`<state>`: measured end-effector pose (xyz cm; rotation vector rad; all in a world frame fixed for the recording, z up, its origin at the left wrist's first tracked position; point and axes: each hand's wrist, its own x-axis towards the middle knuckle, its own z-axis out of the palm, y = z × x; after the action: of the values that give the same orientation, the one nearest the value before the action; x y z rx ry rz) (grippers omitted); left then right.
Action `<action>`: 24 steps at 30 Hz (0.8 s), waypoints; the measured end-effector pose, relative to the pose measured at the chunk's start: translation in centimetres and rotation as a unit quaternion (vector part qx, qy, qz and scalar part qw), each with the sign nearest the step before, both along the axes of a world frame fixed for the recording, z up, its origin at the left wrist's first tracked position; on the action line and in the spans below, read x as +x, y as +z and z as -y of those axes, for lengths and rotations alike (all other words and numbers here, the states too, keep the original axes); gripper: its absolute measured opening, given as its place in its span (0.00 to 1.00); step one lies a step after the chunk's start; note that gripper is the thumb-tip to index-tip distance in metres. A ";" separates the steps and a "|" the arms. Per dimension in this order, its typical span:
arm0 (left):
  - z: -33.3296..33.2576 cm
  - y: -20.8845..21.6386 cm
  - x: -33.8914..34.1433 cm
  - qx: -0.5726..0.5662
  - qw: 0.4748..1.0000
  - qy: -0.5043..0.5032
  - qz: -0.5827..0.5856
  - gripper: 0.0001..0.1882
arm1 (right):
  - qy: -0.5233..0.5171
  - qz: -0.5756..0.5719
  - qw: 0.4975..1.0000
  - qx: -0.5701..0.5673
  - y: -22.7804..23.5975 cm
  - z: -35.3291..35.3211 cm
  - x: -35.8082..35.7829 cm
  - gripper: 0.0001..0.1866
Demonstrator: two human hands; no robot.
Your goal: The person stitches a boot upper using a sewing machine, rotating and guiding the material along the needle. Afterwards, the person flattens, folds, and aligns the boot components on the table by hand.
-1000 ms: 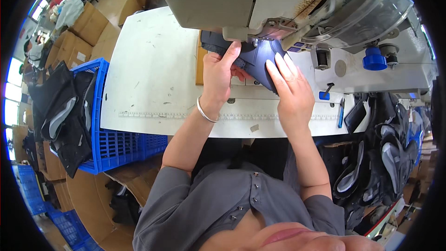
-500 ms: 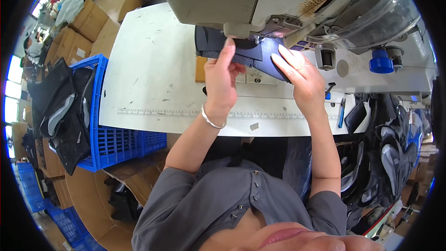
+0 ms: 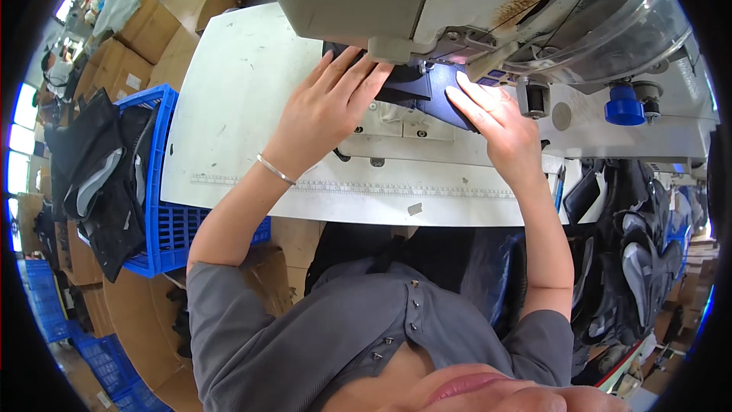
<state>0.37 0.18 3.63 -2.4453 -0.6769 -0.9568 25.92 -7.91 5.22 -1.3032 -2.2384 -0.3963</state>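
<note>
Head view, looking down at a sewing station. Left hand [image 3: 324, 111]: fingers stretched flat, palm down, pressing on the dark fabric piece [image 3: 415, 91]; fingertips reach under the front of the sewing machine head [image 3: 427, 0]. Nothing gripped, just pressed. A thin bracelet [image 3: 274, 169] sits at the left wrist. Right hand [image 3: 496, 126]: likewise open & flat, index finger pointing to the lit spot near the needle area, fingertips on the fabric's right edge. Fabric piece lies on the machine bed betw. both hands, directly under the machine head, partly hidden by it; its full outline cannot be told. White worktop [image 3: 236, 107] carries the machine; a ruler strip [image 3: 366, 187] runs along its near edge. R. of the right hand: a blue knob [image 3: 625, 107] on the machine body. L. of the worktop, just beside its edge: a blue plastic crate [image 3: 164, 214] w/ dark shoe-upper pieces [image 3: 95, 175] hanging over its side. Cardboard boxes [image 3: 145, 30] stand beyond the crate. More dark pieces [image 3: 640, 259] hang at the person's right, below worktop level. Grey-sleeved forearms enter from the lower edge.
</note>
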 end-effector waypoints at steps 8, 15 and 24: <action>-2.0 -1.0 -0.6 0.060 0.996 0.037 -0.049 0.16 | 0.010 0.037 0.999 0.020 0.3 0.3 -0.1 0.21; -3.2 -1.4 -1.3 0.080 0.995 -0.012 -0.059 0.24 | 0.003 0.088 0.996 0.001 0.7 0.6 0.4 0.21; -2.8 -2.3 -0.8 0.095 0.995 0.004 -0.032 0.23 | -0.009 0.100 0.995 -0.026 0.8 -0.1 1.5 0.22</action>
<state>-0.40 2.95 1.37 -2.2941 -0.5455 -0.8919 27.43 -7.85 6.07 -1.3641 -2.4170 -0.4971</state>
